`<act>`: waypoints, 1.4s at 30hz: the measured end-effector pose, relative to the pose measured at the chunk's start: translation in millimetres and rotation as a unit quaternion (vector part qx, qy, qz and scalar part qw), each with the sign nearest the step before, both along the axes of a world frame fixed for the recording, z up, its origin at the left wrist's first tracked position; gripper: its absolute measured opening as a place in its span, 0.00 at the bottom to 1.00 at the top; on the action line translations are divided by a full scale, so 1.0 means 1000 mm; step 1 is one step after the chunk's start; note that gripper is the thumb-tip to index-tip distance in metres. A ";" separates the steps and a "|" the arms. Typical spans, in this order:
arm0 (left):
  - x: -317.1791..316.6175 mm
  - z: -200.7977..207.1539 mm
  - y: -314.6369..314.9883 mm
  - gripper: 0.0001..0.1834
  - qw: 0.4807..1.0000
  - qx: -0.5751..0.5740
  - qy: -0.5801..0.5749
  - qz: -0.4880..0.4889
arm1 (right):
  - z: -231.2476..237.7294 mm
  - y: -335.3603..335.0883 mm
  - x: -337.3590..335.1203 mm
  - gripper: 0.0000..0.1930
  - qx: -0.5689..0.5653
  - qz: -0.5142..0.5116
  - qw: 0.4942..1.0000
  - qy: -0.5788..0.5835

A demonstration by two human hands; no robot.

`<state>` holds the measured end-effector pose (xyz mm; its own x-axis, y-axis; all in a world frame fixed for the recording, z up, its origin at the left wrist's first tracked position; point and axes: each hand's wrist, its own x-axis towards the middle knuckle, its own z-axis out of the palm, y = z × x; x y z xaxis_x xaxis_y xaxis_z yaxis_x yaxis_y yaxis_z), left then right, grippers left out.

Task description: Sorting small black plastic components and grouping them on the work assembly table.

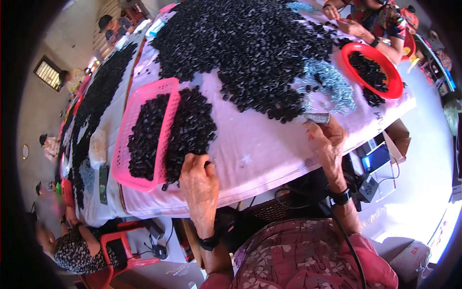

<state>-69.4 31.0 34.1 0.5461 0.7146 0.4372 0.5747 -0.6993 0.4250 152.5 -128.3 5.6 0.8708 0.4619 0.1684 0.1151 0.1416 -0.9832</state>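
Note:
My left hand [198, 179] is closed at the near edge of a small heap of black pieces [191, 127], with a small black piece [208, 164] between its fingertips. Beside that heap stands a pink plastic basket [120, 144] holding more of the same pieces. My right hand [328, 140] is closed near the table's right edge, just below a pile of thin silvery metal pins [332, 89]. A grey, roughly cylindrical thing [317, 117] shows at its fingers; whether it is held or wrapped around a finger I cannot make out.
A large mound of black pieces [245, 48] covers the far middle of the cloth-covered table [250, 164]. A red bowl [395, 86] with black pieces stands at right, near another person's hands [349, 26]. A neighbouring table at left holds more black pieces [103, 91]. Behind it sit other people.

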 end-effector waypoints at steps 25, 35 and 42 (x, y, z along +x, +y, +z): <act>0.073 -0.024 -0.024 0.09 0.597 -0.634 -0.433 -0.234 | 0.004 0.032 -0.005 0.09 -0.170 0.124 0.912 -0.353; 0.075 -0.034 -0.024 0.10 0.538 -0.619 -0.496 -0.286 | 0.015 0.001 0.047 0.08 -0.218 -0.055 0.906 -0.358; 0.071 -0.040 -0.020 0.10 0.512 -0.620 -0.512 -0.304 | 0.009 0.005 0.039 0.05 -0.226 -0.002 0.886 -0.405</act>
<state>1.4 10.8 -6.0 0.7701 0.6239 0.1332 -0.5560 0.5539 0.6197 191.2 -123.5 14.8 0.5508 0.6390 0.5369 0.8081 -0.2472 -0.5346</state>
